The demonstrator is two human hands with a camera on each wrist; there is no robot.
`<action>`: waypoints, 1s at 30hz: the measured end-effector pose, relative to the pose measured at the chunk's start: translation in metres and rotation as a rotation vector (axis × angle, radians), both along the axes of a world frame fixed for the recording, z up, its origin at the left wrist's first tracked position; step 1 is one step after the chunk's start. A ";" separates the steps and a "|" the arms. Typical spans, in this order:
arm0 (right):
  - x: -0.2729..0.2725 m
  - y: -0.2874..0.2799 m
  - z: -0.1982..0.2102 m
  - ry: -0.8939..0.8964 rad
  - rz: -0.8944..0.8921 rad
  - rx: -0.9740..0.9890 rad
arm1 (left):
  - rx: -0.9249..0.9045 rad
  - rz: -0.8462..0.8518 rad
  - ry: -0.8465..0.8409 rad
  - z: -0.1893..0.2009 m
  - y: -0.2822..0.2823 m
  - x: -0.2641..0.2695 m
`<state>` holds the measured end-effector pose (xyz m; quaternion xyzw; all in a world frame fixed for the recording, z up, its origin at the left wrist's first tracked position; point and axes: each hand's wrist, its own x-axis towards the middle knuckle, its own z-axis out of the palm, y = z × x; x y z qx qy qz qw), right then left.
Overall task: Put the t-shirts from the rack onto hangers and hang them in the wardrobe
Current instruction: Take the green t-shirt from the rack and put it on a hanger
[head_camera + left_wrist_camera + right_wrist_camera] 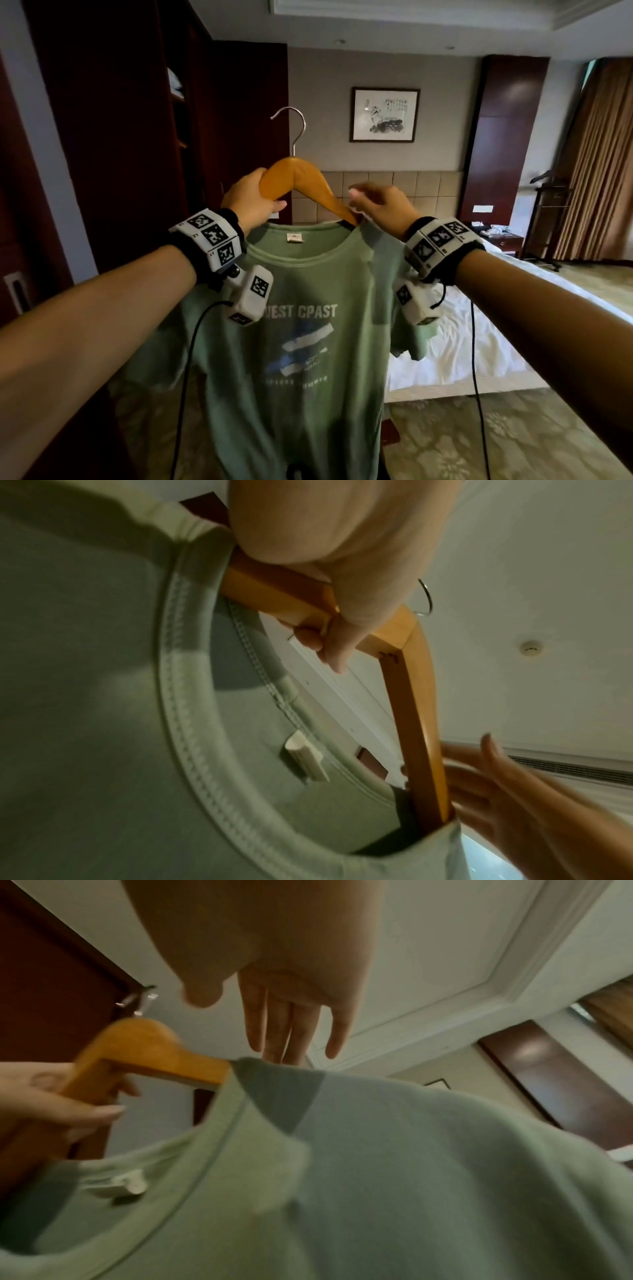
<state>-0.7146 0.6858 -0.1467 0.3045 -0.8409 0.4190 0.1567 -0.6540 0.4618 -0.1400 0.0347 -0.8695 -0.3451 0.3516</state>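
A green t-shirt [301, 342] with a printed chest hangs from a wooden hanger [301, 174] with a metal hook [291, 126], held up in front of me. Both hanger arms run down into the neck opening. My left hand [253, 202] grips the hanger's left arm near its top; in the left wrist view the fingers [325, 631] curl round the wood [411, 723]. My right hand [376, 202] hovers by the right arm, just above the shirt's shoulder. In the right wrist view its fingers [291, 1031] are straight over the shirt [411, 1150] and hold nothing.
A dark wooden wardrobe [120, 137] stands at the left with an open compartment [178, 102]. A bed [479, 325] with white sheets fills the right. A dark clothes rack [548, 205] stands by the curtains at far right. Patterned carpet lies below.
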 end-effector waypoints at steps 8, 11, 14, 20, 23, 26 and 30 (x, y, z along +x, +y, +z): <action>0.018 -0.050 0.018 0.074 -0.090 0.122 | -0.040 -0.132 -0.034 0.004 0.014 -0.003; 0.014 -0.053 0.014 0.075 -0.114 0.039 | -0.113 -0.204 -0.133 0.011 0.006 0.000; 0.011 -0.052 0.013 0.063 -0.118 0.020 | -0.147 -0.244 -0.178 0.013 -0.011 0.006; 0.001 -0.042 0.012 0.061 -0.163 0.023 | -0.062 -0.231 -0.227 -0.008 -0.051 0.016; -0.002 -0.042 0.015 0.049 -0.157 0.009 | -0.061 -0.271 -0.316 -0.021 -0.067 0.019; -0.002 -0.043 0.018 0.032 -0.148 -0.021 | -0.008 -0.259 -0.262 -0.028 -0.075 0.020; -0.001 -0.044 0.018 0.037 -0.137 -0.038 | 0.011 -0.290 -0.166 -0.024 -0.068 0.020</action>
